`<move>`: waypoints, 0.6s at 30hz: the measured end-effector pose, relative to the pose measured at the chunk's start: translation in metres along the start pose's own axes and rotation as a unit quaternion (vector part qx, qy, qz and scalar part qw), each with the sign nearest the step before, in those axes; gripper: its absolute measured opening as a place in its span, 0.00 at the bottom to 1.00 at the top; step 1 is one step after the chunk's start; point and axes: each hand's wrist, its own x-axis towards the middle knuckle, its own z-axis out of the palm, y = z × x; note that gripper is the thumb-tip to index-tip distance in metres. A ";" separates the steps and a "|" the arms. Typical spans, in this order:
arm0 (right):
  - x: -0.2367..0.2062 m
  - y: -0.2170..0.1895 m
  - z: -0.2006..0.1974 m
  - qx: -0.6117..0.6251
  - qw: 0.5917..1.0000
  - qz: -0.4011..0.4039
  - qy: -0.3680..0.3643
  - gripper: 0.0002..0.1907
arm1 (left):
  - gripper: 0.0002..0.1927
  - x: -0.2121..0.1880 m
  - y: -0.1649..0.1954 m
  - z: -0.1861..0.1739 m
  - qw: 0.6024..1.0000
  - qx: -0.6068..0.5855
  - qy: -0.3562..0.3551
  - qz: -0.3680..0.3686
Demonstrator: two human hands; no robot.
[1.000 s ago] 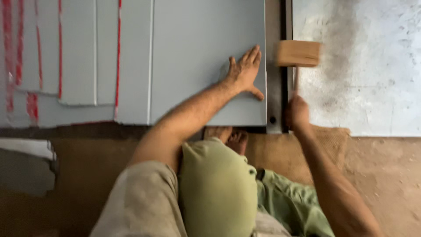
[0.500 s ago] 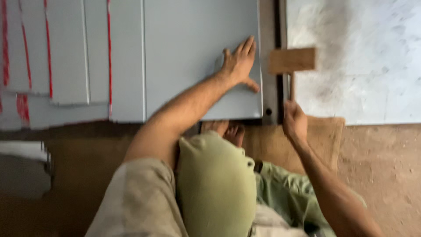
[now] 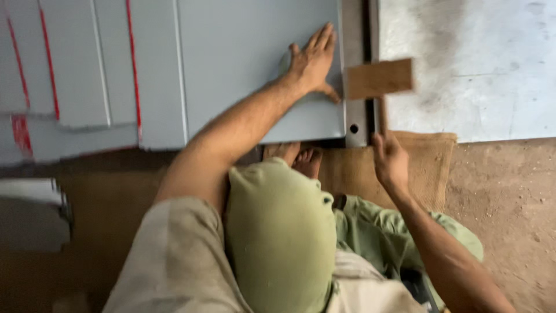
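My left hand [image 3: 313, 61] lies flat, fingers spread, on a grey metal sheet [image 3: 243, 52] near its right edge. My right hand [image 3: 389, 159] grips the handle of a wooden mallet [image 3: 379, 78], whose block-shaped head hovers over a dark metal bar [image 3: 354, 75] running along the sheet's right edge. The bar has a round hole near its front end. My bent knees in green trousers and a bare foot [image 3: 304, 159] sit below the sheet.
More grey sheets with red edges [image 3: 75, 69] are stacked to the left. A pale dusty metal plate [image 3: 480, 64] lies right of the bar. A brown sack mat [image 3: 428, 162] covers the dirt floor [image 3: 509, 203] under me.
The view has shifted slightly. The mallet head has moved a little lower toward the bar, and my left hand stays pressed on the sheet.
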 end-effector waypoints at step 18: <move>-0.054 -0.003 -0.021 0.163 0.975 0.139 -0.060 0.24 | 0.88 0.005 0.002 -0.002 1.000 0.019 -0.008 -0.013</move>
